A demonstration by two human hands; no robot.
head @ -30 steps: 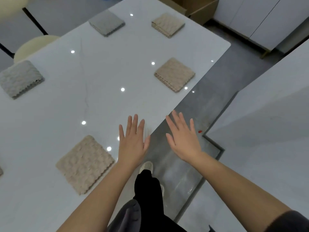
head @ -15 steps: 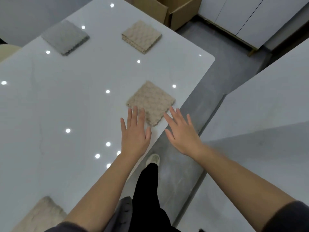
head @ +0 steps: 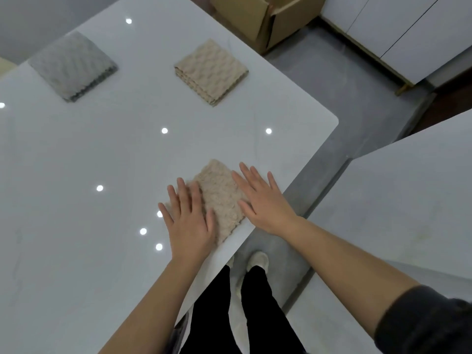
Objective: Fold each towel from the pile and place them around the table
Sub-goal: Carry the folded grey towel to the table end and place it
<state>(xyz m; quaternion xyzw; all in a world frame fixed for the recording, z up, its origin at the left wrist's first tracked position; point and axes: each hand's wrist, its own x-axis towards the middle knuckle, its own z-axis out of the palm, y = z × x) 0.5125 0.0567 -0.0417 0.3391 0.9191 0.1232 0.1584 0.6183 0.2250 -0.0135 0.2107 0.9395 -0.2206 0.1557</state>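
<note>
Because both palms face down with the fingers straight and slightly spread, I read this as patting a finished fold flat, not as taking hold of anything. My left hand (head: 189, 221) covers the near-left edge of the small beige waffle-textured folded towel (head: 219, 198), and my right hand (head: 263, 200) lies over its right edge, so the cloth sits between and partly beneath the two. Neither hand closes on it. I cannot tell how firmly they bear down.

The towel lies close to the rim of the glossy white surface (head: 76, 200), just ahead of my wrists, probably to mark a place setting there. Well beyond my fingertips a second beige folded towel (head: 210, 71) sits near the far edge. A grey folded towel (head: 72, 65) lies off to the far left of my left hand. I judge that this spacing shows the squares being set around the rim. An open brown cardboard box (head: 258, 19) stands on the floor past the far corner.
</note>
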